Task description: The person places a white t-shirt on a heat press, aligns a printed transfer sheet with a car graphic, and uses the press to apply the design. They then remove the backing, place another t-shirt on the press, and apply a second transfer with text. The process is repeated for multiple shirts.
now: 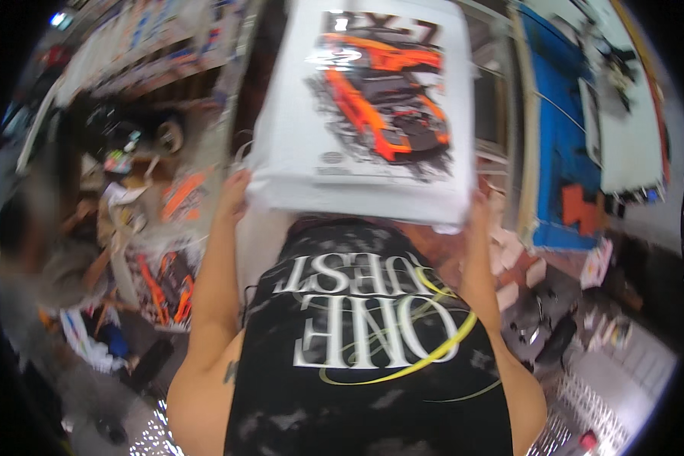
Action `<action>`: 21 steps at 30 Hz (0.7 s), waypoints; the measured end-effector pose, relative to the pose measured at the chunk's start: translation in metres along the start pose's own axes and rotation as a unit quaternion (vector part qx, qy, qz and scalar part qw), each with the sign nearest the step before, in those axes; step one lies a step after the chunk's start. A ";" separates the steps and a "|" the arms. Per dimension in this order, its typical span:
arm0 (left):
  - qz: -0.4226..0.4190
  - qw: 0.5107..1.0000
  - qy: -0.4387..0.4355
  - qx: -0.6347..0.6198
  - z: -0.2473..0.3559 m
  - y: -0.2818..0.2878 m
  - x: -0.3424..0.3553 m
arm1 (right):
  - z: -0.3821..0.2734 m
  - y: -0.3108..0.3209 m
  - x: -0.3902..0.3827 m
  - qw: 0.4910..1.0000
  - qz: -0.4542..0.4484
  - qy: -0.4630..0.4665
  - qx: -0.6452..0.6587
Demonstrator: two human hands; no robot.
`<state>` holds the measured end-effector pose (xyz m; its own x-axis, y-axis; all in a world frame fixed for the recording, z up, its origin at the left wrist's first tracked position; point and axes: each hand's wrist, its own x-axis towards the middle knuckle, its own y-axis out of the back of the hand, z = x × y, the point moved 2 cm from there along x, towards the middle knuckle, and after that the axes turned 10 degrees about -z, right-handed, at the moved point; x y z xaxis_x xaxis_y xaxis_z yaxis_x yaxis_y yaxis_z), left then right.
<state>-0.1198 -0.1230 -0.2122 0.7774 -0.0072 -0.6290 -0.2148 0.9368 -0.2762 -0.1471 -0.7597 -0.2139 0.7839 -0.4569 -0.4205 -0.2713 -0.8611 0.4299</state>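
Observation:
A white sheet of cloth, printed with an orange-and-black car, is raised in front of me, looking stretched over a flat board. My left hand is closed on its lower left corner. On the lower right corner, my right hand is blurred and partly behind the edge, apparently gripping it. My black sleeveless top with white lettering fills the lower middle, below the cloth.
Another person is at the far left, beside orange prints and piled items. A blue board with a white panel stands at the right. Dark tools and scraps lie low on the right.

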 end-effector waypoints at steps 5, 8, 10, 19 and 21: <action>0.122 0.901 -0.166 0.381 0.037 -0.049 -0.001 | -0.053 -0.006 -0.010 0.976 -0.005 0.024 -0.219; 0.110 0.723 -0.435 0.525 0.082 -0.110 -0.025 | -0.113 -0.011 -0.026 0.946 0.111 0.162 -0.258; 0.046 0.689 -0.474 0.546 0.092 -0.161 -0.030 | -0.150 -0.032 -0.037 0.881 0.082 0.349 -0.308; -0.040 0.600 -0.414 0.684 0.108 -0.197 -0.018 | -0.189 -0.081 -0.073 0.806 -0.005 0.420 -0.418; -0.042 0.603 -0.415 0.680 0.113 -0.194 -0.009 | -0.192 -0.084 -0.070 0.811 -0.007 0.411 -0.417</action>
<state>-0.0179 -0.2647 -0.0708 0.9011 -0.4258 0.0817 0.0907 0.3693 0.9249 -0.0721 -0.6130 -0.0674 0.9840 0.1496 0.0965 -0.0555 -0.2573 0.9647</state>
